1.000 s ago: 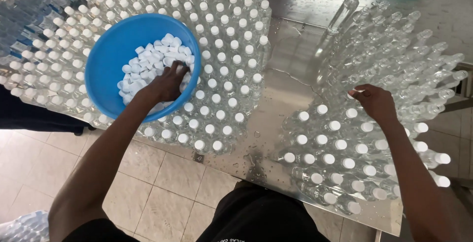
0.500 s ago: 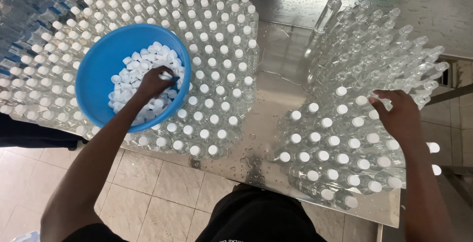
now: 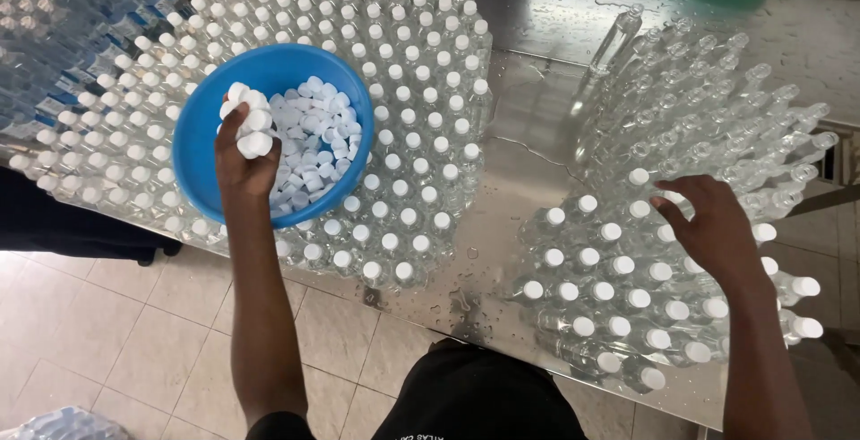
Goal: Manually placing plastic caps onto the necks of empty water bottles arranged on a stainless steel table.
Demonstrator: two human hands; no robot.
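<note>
My left hand (image 3: 240,158) is raised over a blue bowl (image 3: 204,131), closed around a handful of white bottle caps (image 3: 249,122). More loose white caps (image 3: 318,140) fill the bowl, which rests on top of a cluster of capped clear bottles (image 3: 403,135). My right hand (image 3: 712,229) hovers with fingers spread over a second cluster of clear bottles on the right; its near rows are capped bottles (image 3: 618,301), while the far rows are uncapped bottles (image 3: 717,90). Nothing is in the right hand.
Both clusters stand on a wet steel table (image 3: 528,126). Wrapped packs of labelled bottles (image 3: 63,37) lie at the far left. Tiled floor (image 3: 134,350) is below the table's near edge, with another bottle pack (image 3: 63,424) at bottom left.
My left hand has lifted out of the bowl with a handful of caps and shifted left. My right hand has moved across the right cluster, fingers now spread.
</note>
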